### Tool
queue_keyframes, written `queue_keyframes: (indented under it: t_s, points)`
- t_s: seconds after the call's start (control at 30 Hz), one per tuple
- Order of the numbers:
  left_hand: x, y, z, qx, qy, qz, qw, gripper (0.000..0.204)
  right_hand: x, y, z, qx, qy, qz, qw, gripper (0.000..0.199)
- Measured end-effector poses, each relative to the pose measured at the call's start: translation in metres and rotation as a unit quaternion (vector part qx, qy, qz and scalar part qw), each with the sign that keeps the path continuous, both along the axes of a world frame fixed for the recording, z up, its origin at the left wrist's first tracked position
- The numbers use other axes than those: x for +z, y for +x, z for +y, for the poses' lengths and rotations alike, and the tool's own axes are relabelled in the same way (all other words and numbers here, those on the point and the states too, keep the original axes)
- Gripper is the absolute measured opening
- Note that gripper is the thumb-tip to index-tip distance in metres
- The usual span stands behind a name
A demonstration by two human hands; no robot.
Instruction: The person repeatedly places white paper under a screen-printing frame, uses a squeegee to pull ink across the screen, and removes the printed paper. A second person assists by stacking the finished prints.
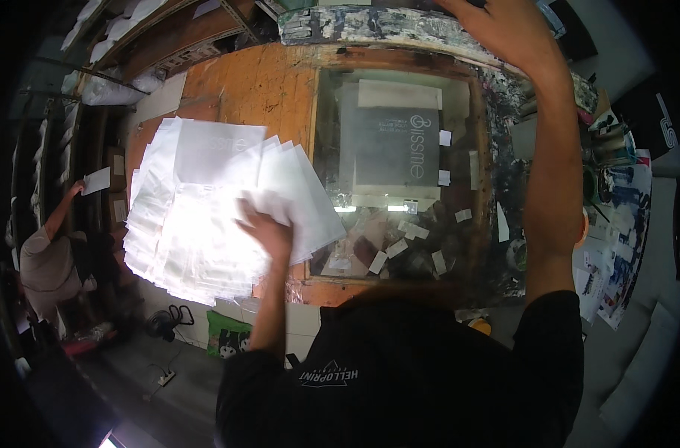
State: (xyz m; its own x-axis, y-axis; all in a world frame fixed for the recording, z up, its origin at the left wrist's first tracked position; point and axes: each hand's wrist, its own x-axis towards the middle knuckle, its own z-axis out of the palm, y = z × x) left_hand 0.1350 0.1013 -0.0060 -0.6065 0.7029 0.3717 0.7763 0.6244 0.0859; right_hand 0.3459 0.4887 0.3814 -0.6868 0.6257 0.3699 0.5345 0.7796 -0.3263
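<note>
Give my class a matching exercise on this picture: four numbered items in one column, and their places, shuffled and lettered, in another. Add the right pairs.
Column one
1. Left hand
2. Right hand
3. Grey panel
4. Co-worker

Column two
A. Inside the wooden frame
B. At the picture's far left, with a pale sheet in hand
C. At the picture's top edge, partly cut off
D. Over the pile of white sheets, fingers spread

Right pairs: 1-D, 2-C, 3-A, 4-B
</note>
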Motion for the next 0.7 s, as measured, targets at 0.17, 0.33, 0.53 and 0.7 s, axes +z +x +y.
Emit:
queue_keyframes:
  t_s: [0.17, 0.33, 0.53, 0.7]
  points:
    - [0.011, 0.145, 0.096, -0.131, -0.066, -0.178, 0.973, 0.068, -0.016, 0.011, 0.013, 0.014, 0.061, 0.001, 0.998, 0.036]
    - [-0.007, 0.175, 0.204, -0.274, -0.041, -0.149, 0.949, 0.065, -0.022, 0.006, 0.011, 0.016, 0.053, -0.042, 0.998, 0.044]
    - [-0.007, 0.2, 0.226, -0.31, 0.017, -0.239, 0.92, 0.061, -0.01, 0.024, 0.016, 0.105, -0.121, -0.02, 0.987, 0.032]
    - [0.001, 0.21, 0.19, -0.23, -0.064, -0.172, 0.956, 0.056, -0.01, 0.034, 0.024, 0.11, -0.071, 0.03, 0.991, 0.032]
